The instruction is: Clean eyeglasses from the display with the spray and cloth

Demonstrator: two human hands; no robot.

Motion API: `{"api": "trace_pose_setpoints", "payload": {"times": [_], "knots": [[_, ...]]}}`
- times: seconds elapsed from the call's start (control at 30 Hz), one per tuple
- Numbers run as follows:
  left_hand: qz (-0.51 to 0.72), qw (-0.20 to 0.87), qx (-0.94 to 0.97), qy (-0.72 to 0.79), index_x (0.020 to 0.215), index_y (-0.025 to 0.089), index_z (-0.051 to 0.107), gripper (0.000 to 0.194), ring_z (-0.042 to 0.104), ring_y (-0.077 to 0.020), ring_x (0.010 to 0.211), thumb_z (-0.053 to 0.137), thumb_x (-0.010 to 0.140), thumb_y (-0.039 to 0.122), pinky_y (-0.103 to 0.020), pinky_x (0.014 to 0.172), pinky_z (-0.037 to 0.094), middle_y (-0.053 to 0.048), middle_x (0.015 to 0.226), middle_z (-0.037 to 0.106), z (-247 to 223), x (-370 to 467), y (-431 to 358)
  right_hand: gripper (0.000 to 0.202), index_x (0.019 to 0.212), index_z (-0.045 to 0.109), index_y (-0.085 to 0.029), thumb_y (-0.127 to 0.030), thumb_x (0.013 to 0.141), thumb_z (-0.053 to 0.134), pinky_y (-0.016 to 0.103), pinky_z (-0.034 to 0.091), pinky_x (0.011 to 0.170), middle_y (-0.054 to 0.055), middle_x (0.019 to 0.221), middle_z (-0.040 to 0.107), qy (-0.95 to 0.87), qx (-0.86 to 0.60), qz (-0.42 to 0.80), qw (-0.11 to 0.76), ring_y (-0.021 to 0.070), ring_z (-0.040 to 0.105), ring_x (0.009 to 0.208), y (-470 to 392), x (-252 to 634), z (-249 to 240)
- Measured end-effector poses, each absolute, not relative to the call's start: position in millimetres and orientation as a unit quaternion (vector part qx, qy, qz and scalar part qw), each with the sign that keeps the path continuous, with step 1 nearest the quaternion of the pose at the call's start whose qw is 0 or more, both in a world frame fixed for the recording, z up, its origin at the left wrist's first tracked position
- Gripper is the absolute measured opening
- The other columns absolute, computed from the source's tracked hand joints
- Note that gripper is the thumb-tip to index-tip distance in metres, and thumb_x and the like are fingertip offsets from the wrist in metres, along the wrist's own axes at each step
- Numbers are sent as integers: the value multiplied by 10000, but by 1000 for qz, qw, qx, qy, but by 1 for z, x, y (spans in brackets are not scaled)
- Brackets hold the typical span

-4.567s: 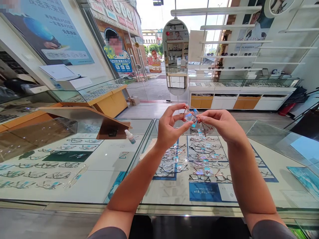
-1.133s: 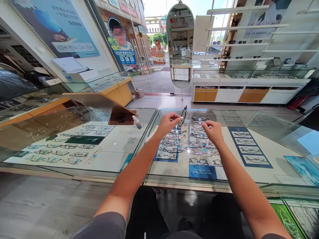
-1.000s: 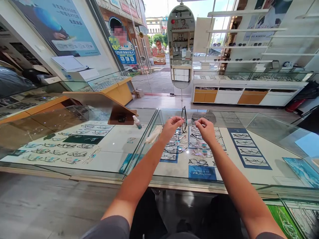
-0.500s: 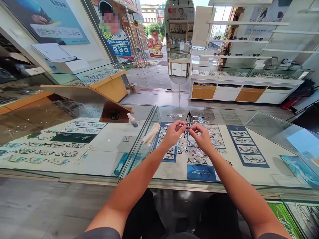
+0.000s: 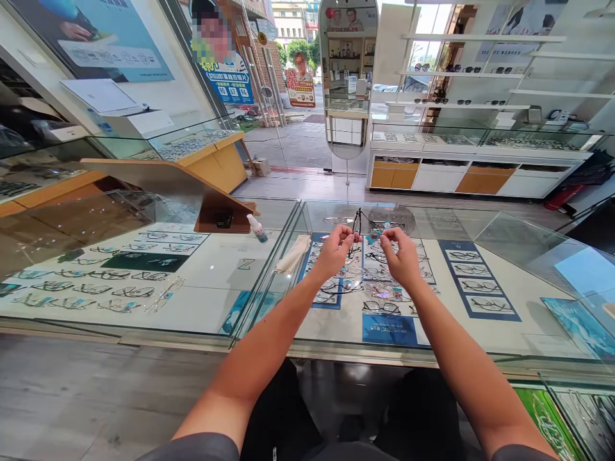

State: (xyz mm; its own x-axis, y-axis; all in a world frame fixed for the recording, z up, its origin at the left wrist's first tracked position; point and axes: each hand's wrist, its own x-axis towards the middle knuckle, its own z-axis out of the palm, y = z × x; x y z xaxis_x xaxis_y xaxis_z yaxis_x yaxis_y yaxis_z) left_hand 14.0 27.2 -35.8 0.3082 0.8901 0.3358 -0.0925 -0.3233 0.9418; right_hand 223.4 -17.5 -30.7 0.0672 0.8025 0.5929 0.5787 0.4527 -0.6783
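Observation:
Both of my hands hold one pair of black-framed glasses (image 5: 357, 225) above the glass counter (image 5: 480, 282). My left hand (image 5: 332, 248) pinches the frame's front, which stands upright. My right hand (image 5: 402, 253) grips one thin temple arm, pulled out to the right, with a small blue tag hanging near it. Under the hands, several other pairs of glasses (image 5: 379, 307) lie in rows on the white and blue display mats.
A folded cloth (image 5: 294, 252) lies left of my hands. A small spray bottle (image 5: 257, 228) stands by a wooden stand (image 5: 192, 198) on the left counter, above more rows of glasses (image 5: 110, 282). A standing mirror (image 5: 346, 77) and wall shelves (image 5: 480, 102) are behind.
Earlier I held a thin gold pair near my face. Now a black pair is in both hands, and the right hand has drawn its temple arm out to the right.

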Motion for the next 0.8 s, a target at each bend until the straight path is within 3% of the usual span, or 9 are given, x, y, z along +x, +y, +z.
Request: {"api": "trace_pose_setpoints", "payload": {"times": [0.27, 0.47, 0.63, 0.7, 0.8], "knots": [[443, 490, 680, 318, 992, 218, 603, 330, 673, -212, 1003, 683, 983, 538, -347, 915, 517, -55, 997, 693, -30, -6, 41, 287, 1017, 621, -241, -479, 1096, 480, 444, 431, 907, 89, 984, 694, -663, -539, -7, 519, 281, 579, 961, -12, 253, -21], [387, 501, 712, 304, 967, 200, 667, 362, 689, -218, 1002, 719, 971, 558, -361, 926, 535, -78, 1001, 737, -18, -17, 40, 260, 994, 655, -242, -446, 1092, 526, 452, 420, 934, 64, 933, 701, -684, -522, -11, 509, 277, 582, 950, -15, 264, -11], [417, 546, 661, 302, 976, 188, 664, 438, 724, -229, 1029, 781, 924, 607, -357, 873, 576, -115, 1078, 786, -24, -7, 35, 237, 1059, 651, -248, -460, 1077, 547, 481, 470, 949, 114, 1056, 716, -640, -511, -68, 570, 305, 622, 1024, -28, 245, -7], [436, 550, 642, 307, 987, 191, 666, 460, 723, -231, 1049, 786, 915, 629, -361, 878, 595, -114, 1089, 789, -26, 0, 30, 231, 1017, 637, -255, -466, 1070, 558, 482, 479, 931, 113, 1015, 712, -635, -499, -90, 582, 303, 630, 985, -34, 232, -10], [447, 543, 640, 310, 990, 193, 682, 470, 709, -214, 999, 789, 908, 643, -364, 881, 609, -92, 1054, 772, -27, 10, 21, 265, 960, 620, -261, -491, 1075, 553, 429, 490, 806, 73, 893, 686, -663, -495, -9, 561, 254, 611, 816, -38, 214, -18]]}}
